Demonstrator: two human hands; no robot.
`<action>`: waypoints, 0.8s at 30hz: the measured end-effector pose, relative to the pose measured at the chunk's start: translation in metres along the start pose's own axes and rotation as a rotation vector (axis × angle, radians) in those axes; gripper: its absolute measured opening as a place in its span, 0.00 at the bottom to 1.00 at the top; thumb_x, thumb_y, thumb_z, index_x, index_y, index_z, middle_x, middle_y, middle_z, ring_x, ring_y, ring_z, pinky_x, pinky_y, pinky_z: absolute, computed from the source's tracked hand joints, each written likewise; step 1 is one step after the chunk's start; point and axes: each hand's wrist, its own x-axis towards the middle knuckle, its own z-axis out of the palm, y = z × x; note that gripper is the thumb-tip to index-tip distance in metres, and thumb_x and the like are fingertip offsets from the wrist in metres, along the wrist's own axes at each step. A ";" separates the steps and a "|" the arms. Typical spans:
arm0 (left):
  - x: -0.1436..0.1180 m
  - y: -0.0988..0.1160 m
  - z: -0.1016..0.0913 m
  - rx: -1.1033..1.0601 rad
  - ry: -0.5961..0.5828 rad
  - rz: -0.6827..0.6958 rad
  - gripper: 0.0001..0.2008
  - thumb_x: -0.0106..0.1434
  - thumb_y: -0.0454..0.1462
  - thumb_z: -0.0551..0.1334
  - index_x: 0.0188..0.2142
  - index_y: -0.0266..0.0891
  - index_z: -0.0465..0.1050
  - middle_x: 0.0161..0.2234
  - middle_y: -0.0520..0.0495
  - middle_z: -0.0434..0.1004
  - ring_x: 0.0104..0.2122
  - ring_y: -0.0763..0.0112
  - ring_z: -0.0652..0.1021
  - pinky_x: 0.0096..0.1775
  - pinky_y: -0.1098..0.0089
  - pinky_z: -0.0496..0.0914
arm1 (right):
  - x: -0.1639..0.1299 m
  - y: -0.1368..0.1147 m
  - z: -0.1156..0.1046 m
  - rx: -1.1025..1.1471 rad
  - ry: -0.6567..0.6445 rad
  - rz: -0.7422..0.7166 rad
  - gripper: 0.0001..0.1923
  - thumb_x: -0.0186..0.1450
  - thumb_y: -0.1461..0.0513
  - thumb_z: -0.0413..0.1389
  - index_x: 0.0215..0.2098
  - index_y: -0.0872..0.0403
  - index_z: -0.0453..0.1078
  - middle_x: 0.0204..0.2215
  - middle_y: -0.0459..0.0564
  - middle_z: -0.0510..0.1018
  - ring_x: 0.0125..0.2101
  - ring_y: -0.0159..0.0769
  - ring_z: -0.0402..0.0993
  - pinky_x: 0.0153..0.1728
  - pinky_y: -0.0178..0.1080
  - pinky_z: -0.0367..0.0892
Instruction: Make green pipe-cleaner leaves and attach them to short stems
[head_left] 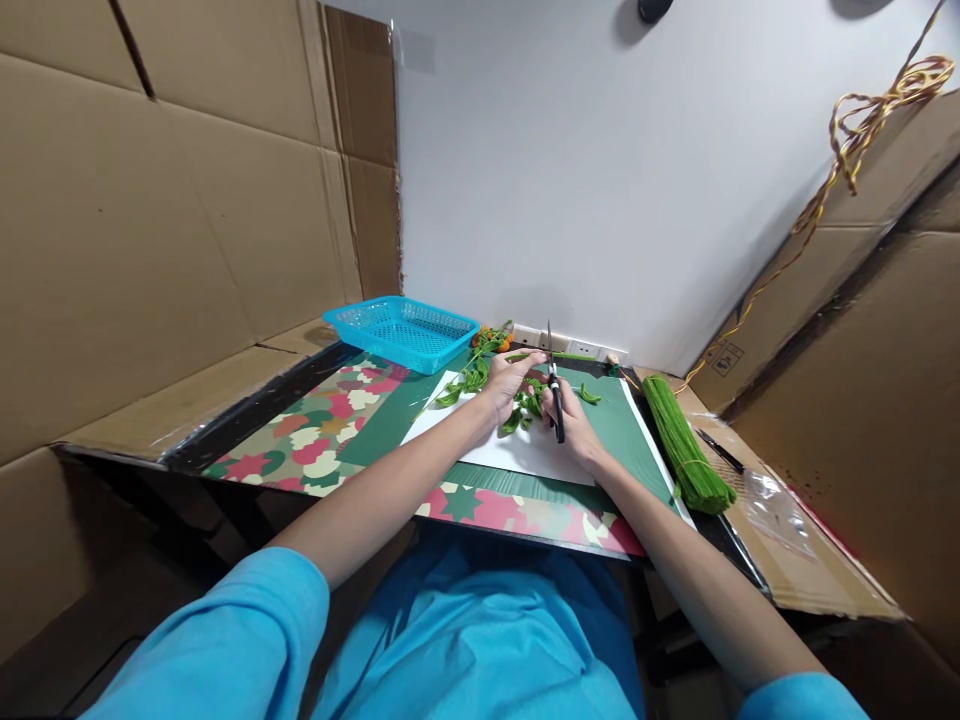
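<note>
Our right hand was closed around the black-handled metal scissors, blades pointing away from us, above the flat white paper sheet. Our left hand appeared to pinch a thin, straight green stem (the fingertips were too small to read surely), perhaps to steady it beside the blades. Curved green leaves lay on the sheet, which probably served to catch bits. Beyond the sheet's far left corner stood the blue plastic mesh basket, orange flowers just beside it, likely set back to free our elbows. Right of the sheet, a long fuzzy green bundle lay along the black edge of the patterned surface, whose widest room for moving was left of the sheet.
</note>
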 end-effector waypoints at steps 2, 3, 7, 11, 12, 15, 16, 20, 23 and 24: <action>0.000 0.000 0.000 0.001 -0.002 0.002 0.14 0.50 0.36 0.78 0.35 0.34 0.81 0.33 0.42 0.84 0.23 0.72 0.81 0.17 0.77 0.61 | 0.000 -0.001 0.000 -0.008 0.003 0.000 0.28 0.71 0.37 0.53 0.54 0.48 0.63 0.30 0.41 0.63 0.28 0.35 0.61 0.32 0.39 0.62; 0.000 0.000 0.000 0.002 -0.002 0.003 0.13 0.50 0.36 0.78 0.34 0.34 0.81 0.33 0.42 0.84 0.24 0.72 0.81 0.18 0.77 0.61 | 0.000 -0.002 0.000 -0.012 0.004 0.000 0.28 0.71 0.37 0.53 0.54 0.48 0.63 0.30 0.41 0.63 0.28 0.35 0.61 0.32 0.39 0.61; -0.003 0.003 0.002 0.009 0.012 -0.006 0.12 0.51 0.35 0.77 0.34 0.33 0.81 0.33 0.42 0.84 0.24 0.72 0.81 0.18 0.77 0.61 | -0.001 -0.002 0.001 -0.004 0.005 0.016 0.27 0.71 0.37 0.53 0.53 0.48 0.63 0.30 0.40 0.63 0.28 0.34 0.61 0.31 0.39 0.60; -0.004 0.005 0.003 0.005 0.015 -0.015 0.11 0.51 0.34 0.77 0.33 0.33 0.81 0.31 0.43 0.84 0.23 0.72 0.80 0.18 0.77 0.61 | 0.000 0.001 0.000 0.001 0.010 0.005 0.26 0.71 0.38 0.54 0.53 0.48 0.63 0.31 0.42 0.66 0.29 0.35 0.63 0.32 0.38 0.63; -0.004 0.004 0.003 0.004 0.016 -0.014 0.11 0.51 0.34 0.77 0.33 0.33 0.81 0.31 0.43 0.84 0.23 0.72 0.80 0.18 0.77 0.61 | 0.000 0.002 0.000 -0.004 0.015 0.000 0.26 0.71 0.38 0.54 0.54 0.48 0.64 0.32 0.42 0.67 0.30 0.36 0.64 0.32 0.39 0.64; -0.002 0.002 0.002 0.005 0.026 -0.012 0.12 0.50 0.34 0.78 0.33 0.33 0.81 0.31 0.43 0.84 0.23 0.72 0.81 0.17 0.77 0.60 | 0.001 0.004 -0.001 -0.023 0.024 0.001 0.27 0.71 0.37 0.54 0.54 0.47 0.64 0.32 0.44 0.68 0.32 0.37 0.66 0.33 0.39 0.65; -0.001 0.001 0.002 0.007 0.028 -0.009 0.12 0.50 0.34 0.78 0.33 0.33 0.81 0.31 0.43 0.84 0.24 0.72 0.81 0.17 0.77 0.60 | 0.001 0.005 -0.001 -0.027 0.024 0.003 0.27 0.71 0.37 0.53 0.54 0.47 0.64 0.32 0.44 0.68 0.32 0.37 0.66 0.33 0.39 0.66; 0.003 -0.002 -0.001 0.006 0.003 0.014 0.13 0.49 0.35 0.78 0.33 0.33 0.81 0.30 0.44 0.83 0.24 0.72 0.80 0.17 0.77 0.59 | 0.002 0.007 -0.003 -0.022 0.024 0.005 0.27 0.70 0.37 0.54 0.53 0.47 0.65 0.32 0.43 0.67 0.31 0.37 0.65 0.33 0.39 0.66; 0.004 -0.001 -0.002 0.020 -0.019 0.031 0.12 0.50 0.35 0.78 0.33 0.33 0.82 0.30 0.44 0.83 0.24 0.73 0.79 0.18 0.77 0.59 | 0.002 0.007 -0.005 -0.022 0.033 -0.005 0.27 0.70 0.38 0.56 0.53 0.48 0.66 0.32 0.44 0.68 0.32 0.38 0.65 0.34 0.39 0.66; 0.005 0.000 -0.003 0.031 -0.023 0.036 0.12 0.50 0.35 0.77 0.34 0.33 0.82 0.30 0.44 0.83 0.24 0.73 0.79 0.18 0.77 0.59 | 0.002 0.006 -0.005 -0.024 0.036 -0.007 0.27 0.70 0.38 0.56 0.53 0.48 0.66 0.33 0.44 0.68 0.33 0.38 0.65 0.34 0.39 0.67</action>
